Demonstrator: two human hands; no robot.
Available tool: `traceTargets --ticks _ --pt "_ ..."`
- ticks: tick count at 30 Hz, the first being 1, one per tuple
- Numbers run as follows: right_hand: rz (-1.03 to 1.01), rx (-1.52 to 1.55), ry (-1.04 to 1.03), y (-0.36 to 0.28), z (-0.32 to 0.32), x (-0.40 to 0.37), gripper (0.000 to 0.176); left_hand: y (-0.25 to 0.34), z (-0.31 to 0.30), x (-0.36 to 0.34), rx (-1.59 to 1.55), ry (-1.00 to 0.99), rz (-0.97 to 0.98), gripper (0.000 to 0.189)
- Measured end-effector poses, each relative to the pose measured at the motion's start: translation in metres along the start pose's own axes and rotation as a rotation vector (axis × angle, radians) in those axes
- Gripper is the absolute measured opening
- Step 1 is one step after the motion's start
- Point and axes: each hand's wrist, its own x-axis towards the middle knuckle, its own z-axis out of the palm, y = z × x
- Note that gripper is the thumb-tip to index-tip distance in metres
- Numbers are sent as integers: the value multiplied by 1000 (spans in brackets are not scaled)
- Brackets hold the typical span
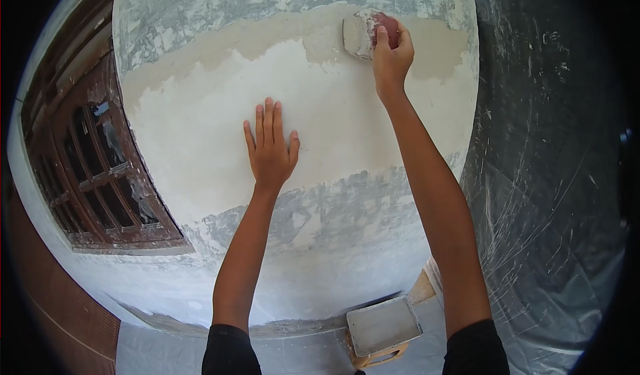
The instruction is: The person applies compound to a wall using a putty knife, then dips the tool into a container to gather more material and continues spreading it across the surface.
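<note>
My right hand (392,58) is closed around the dark red handle of a putty scraper (361,36), high on the wall and right of its middle. The scraper's wide face is smeared with pale putty, and its edge is against the wall. Flat on the white coated band of the wall (320,118) lies my left hand (270,150), fingers stretched out and holding nothing. A damp-looking beige strip of putty (260,35) runs along the upper edge of this band. Above and below it the wall is mottled grey.
A brown wooden window (100,168) with dark panes is at the left. Low in view, a shallow tray (384,325) with greyish material rests on a small stool (377,358). Dark plastic sheeting (547,195), splashed with white, hangs at the right. Grey sheeting (293,356) covers the floor.
</note>
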Motion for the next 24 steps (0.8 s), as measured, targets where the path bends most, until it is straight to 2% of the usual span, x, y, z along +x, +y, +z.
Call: traceTargets --ticks 1,2,4,6,8,10,12,14,16,19,20,22,24 --pt "-53 -9 -150 1 4 -8 36 0 0 1 -1 5 2 65" --pt "-131 -217 -245 1 6 -13 36 1 1 1 -9 8 -1 65" --pt "-71 -365 -139 -2 3 -14 37 -1 0 -1 -25 -4 3 65" --pt "27 -262 125 7 -9 5 34 0 -1 -2 -29 -11 -4 64" --pt "98 -113 298 3 -20 11 29 -1 -1 -2 -31 -16 -11 64" --pt "141 168 239 1 -14 2 30 0 0 -2 -33 -12 -12 64" --pt "47 150 7 -6 0 -20 31 0 -1 -3 -43 -14 -13 64" --pt "-61 -128 -237 -6 5 -32 33 -1 0 -1 -49 -8 -13 64" --pt "-61 -277 -142 -8 1 -30 34 -1 0 -4 -57 -7 -7 63" --pt "108 -91 221 17 -32 -3 33 -1 -2 -7 -63 -32 -12 63" --pt "156 -51 286 20 -48 2 31 0 -3 -9 -67 -35 -18 63" --pt "203 86 319 29 -82 5 33 2 -2 -14 -88 -34 -18 63" --pt "242 74 295 30 -111 -6 34 4 0 -19 -92 -39 -26 64"
